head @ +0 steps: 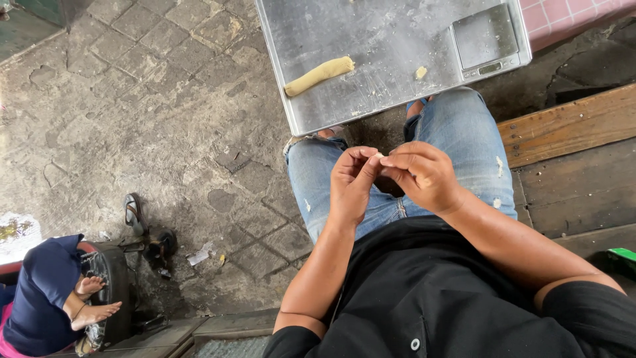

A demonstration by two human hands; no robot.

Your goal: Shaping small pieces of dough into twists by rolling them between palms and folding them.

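Both hands meet over the lap: left hand [351, 182] and right hand [421, 176] pinch a tiny pale dough bit [378, 156] between pressed fingertips, apparently shaping it. A tan rolled dough log [319, 75] lies near the steel tray's [371, 40] front-left corner.

Both arms bend in toward the lap. The left hand [351, 184] and the right hand [424, 176] meet at the fingertips, fingers curled and pinched together, with palms turned toward each other.
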